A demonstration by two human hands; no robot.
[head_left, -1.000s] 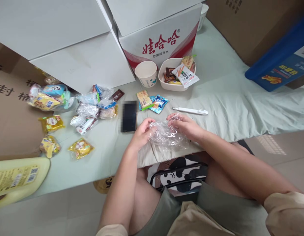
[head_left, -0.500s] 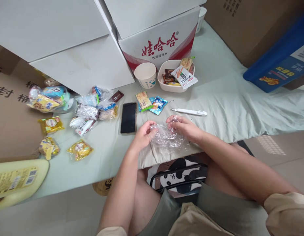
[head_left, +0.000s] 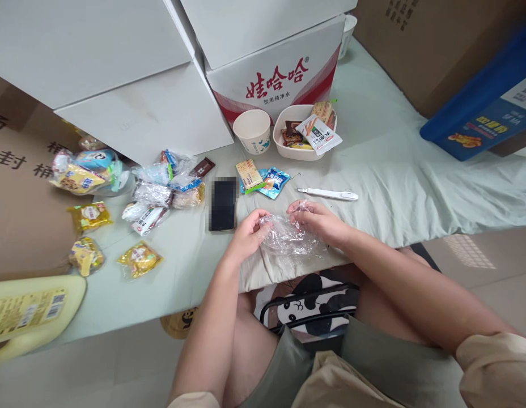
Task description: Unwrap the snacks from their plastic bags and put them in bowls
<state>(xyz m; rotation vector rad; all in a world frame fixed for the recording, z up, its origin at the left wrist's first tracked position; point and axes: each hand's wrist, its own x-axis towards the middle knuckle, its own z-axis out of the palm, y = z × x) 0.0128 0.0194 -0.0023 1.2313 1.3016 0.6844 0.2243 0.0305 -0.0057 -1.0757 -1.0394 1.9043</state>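
Left hand [head_left: 246, 232] and right hand [head_left: 318, 221] each pinch one side of the clear plastic bag [head_left: 288, 241], fingers curled closed on the film. The work likely goes best with light fingertip grips on opposite edges, drawn apart gently so the thin film neither tears nor slips. It looks crumpled, see-through and seemingly empty, resting at the near edge of the desk [head_left: 394, 170], with a dark phone [head_left: 223, 203] just left and a white pen [head_left: 329, 194] just behind.

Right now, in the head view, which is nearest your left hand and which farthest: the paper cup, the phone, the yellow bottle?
1. Phone, just left of the left hand.
2. Paper cup, farther back and slightly right.
3. Yellow bottle, far left, at the near edge.
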